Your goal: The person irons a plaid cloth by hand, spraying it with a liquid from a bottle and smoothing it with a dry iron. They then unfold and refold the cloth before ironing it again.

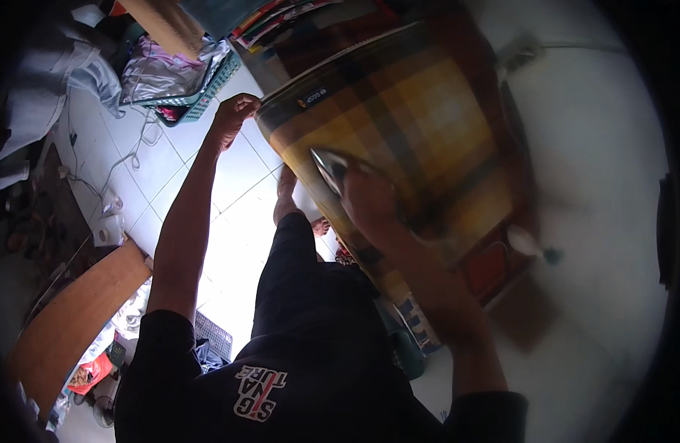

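Observation:
A yellow and brown plaid cloth (445, 127) with a dark border lies spread over a dark red surface (467, 39) to my right. My left hand (237, 116) pinches the cloth's near left corner between thumb and bent fingers. In my right hand (370, 199) is what looks like a clothes iron (330, 166), its pointed silvery front resting on the cloth. Motion blurs this hand, and it covers most of the iron's handle and body. A small label (312, 97) with writing sits along the cloth's border.
Folded clothes (279, 25) are stacked beyond the cloth. A green plastic basket (207, 91) of laundry stands on the tiled floor (171, 138), near a white cord (118, 166). A wooden board (79, 310) is at lower left. A blurred white bottle (522, 241) lies at the right.

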{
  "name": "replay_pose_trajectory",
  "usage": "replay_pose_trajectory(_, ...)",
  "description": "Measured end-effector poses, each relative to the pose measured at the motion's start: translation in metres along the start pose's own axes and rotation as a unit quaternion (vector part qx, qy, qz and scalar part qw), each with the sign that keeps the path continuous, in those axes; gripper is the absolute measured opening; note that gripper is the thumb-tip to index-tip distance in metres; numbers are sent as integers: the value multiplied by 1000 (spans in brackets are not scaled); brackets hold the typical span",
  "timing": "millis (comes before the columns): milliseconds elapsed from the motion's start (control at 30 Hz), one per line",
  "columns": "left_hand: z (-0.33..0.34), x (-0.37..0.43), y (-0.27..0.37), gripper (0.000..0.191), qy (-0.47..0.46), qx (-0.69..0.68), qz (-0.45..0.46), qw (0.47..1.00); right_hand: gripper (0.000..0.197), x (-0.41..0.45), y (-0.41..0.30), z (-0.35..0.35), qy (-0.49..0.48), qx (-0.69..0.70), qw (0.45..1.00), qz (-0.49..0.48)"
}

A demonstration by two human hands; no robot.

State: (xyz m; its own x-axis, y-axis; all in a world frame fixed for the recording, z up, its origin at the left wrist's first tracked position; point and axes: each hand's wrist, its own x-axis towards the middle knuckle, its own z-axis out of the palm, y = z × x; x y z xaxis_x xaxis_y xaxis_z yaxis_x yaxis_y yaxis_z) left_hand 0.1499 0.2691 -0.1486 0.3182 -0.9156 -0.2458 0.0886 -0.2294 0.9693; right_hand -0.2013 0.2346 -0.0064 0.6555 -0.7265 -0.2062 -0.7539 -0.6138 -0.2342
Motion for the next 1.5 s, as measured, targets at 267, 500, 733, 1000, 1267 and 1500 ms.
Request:
replay_pose_trajectory(267,15,12,7,19,-7,26,-19,999,22,118,-27,3,133,12,987,-89)
replay_pose_trajectory(500,15,3,7,19,72,135,36,988,41,-113,32,-29,-76,30,996,35)
replay_pose_trajectory(733,138,-9,65,45,122,474,307,816,50,-112,92,4,15,5,994,113)
replay_pose_trajectory(1000,162,19,68,66,91,644,242,720,39,85,163,-75,107,33,979,173)
replay_pose_trajectory(1267,158,14,75,66,82,654,213,721,59,21,135,-43,-45,9,992,119)
replay_pose_trajectory(1500,171,20,84,66,58,642,198,739,41,120,275,-112,143,42,952,269)
